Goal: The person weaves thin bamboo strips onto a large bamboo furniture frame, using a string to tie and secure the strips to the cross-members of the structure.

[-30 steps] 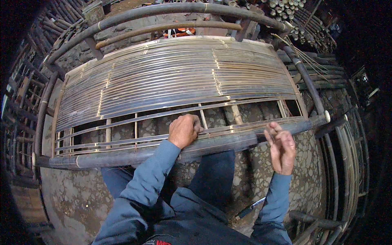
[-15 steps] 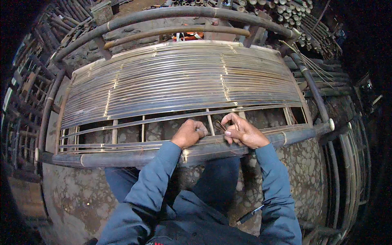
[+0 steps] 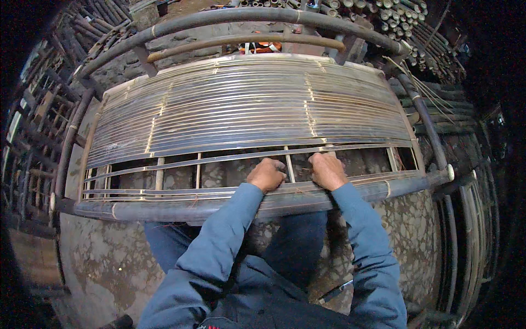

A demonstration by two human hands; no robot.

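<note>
A bamboo bench with a seat of thin split slats [image 3: 230, 109] stands before me. Over the gap near its front edge my left hand [image 3: 267, 175] is curled closed beside a narrow crosspiece [image 3: 290, 168]. On the other side of that crosspiece my right hand [image 3: 329, 171] is closed too, knuckles up, just below a single long slat [image 3: 235, 157]. Both hands are just above the front slats and the thick dark front pole [image 3: 164, 211]. What the fingers grip, if anything, is hidden beneath them.
A curved bamboo backrest [image 3: 230, 18] rises at the far side. Bamboo poles [image 3: 383, 16] are stacked behind on the right, with thin loose strips [image 3: 422, 88] nearer. A dark tool with a pale blade [image 3: 334, 292] is low by my right forearm. An orange item [image 3: 266, 46] is behind the bench.
My right hand has turned knuckles up and closed; the thin cord loop at its fingers is out of sight. The view has shifted slightly, and my left hand stays near the crosspiece.
</note>
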